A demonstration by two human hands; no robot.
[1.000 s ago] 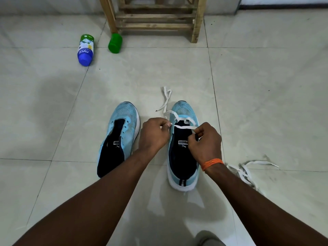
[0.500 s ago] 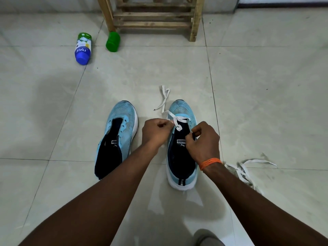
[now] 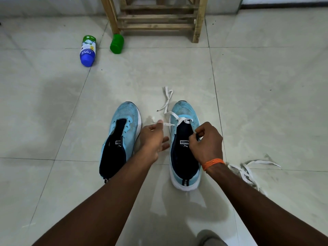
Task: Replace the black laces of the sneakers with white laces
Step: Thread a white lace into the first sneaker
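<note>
Blue right sneaker (image 3: 184, 148), near centre, has a white lace (image 3: 182, 119) through its far eyelets only. Left hand (image 3: 152, 137) pinches one lace end, other fingers spread. Right hand (image 3: 206, 141) curls at the sneaker's right edge; what it grips is unclear.

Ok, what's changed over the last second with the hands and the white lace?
The left hand drew leftward away from the right light-blue knit sneaker, spare fingers spread, pulling the pinched end of the flat white lace out sideways. The lace's straight bar became a cross. The right hand still pinches that sneaker's eyelet edge; nothing else moved.
</note>
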